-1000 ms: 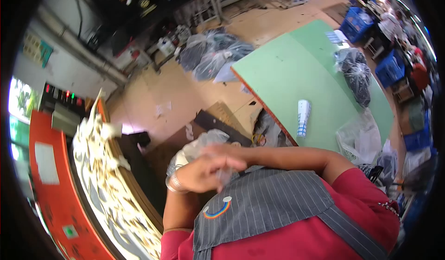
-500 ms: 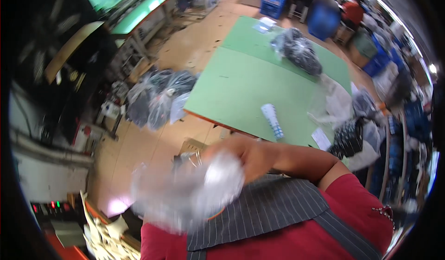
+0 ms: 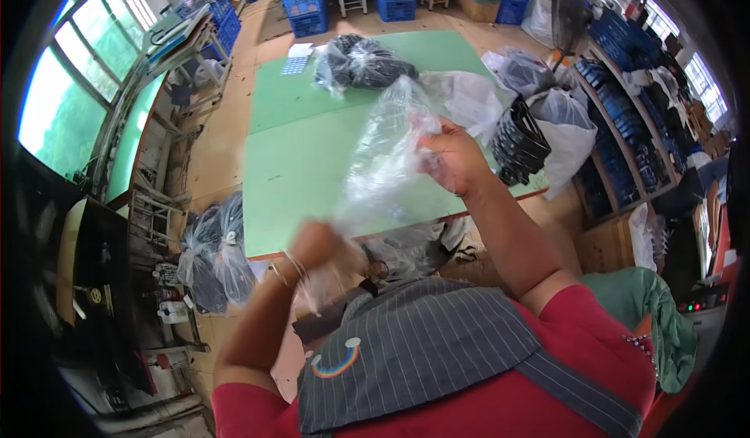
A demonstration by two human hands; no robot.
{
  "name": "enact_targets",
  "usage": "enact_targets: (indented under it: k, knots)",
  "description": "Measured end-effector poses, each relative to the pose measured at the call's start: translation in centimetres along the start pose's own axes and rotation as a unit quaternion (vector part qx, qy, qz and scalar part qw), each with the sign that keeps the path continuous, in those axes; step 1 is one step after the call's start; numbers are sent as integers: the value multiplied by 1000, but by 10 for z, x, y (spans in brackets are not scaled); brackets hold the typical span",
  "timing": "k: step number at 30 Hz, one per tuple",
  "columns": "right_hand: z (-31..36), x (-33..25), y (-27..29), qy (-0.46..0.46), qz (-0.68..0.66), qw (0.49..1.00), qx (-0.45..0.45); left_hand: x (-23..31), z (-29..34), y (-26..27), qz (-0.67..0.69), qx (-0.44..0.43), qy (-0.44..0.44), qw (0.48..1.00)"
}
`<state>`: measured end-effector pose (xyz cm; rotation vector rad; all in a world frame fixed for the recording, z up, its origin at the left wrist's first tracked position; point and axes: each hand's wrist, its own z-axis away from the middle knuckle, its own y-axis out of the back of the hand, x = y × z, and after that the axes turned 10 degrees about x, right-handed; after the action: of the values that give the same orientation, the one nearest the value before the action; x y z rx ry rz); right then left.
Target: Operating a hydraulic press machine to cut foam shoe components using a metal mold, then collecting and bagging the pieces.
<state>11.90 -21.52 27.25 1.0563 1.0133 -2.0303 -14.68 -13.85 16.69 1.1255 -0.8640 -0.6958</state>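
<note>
A crumpled transparent plastic bag is stretched between my hands above the near part of the green table. My right hand pinches its upper right side, fingers closed on the film. Lower left, by the table's front edge, my left hand is smeared by motion but looks closed like a fist at the bag's lower end. More thin film hangs below that hand, close to my striped apron. The exact grip of the left fingers is blurred.
A bagged dark bundle lies at the table's far side, beside a small sheet. White plastic and a stack of black items are at the right. Filled bags stand on the floor left; blue crates stand beyond.
The view has swung round to face the table. The plastic, bunched low at the left before, is now spread above the table between both hands.
</note>
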Motion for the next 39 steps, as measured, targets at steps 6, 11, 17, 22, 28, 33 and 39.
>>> enact_targets:
  k: [6, 11, 17, 22, 28, 33, 39]
  knots:
    - [42, 47, 21, -21, -75, 974, -211, -15, -63, 67, 835, 440, 45, 328]
    - [-14, 90, 62, -172, -33, 968, -180, 39, -49, 80, 930, 150, -247, 226]
    - [-11, -2, 35, 230, 150, 946, -172, 81, -45, 110, 846, 241, 26, 476]
    - [11, 2, 13, 421, 288, 850, -133, 96, -56, 87, 619, 263, -123, 729]
    - [14, 32, 15, 435, 125, 890, -56, 100, -52, 48, 569, 323, 70, 753]
    - [34, 62, 28, 491, 379, 770, -149, 122, -58, 7, 726, 450, 243, 459]
    - [17, 75, 49, 449, 334, 814, -155, 152, -43, -13, 737, 374, 320, 463]
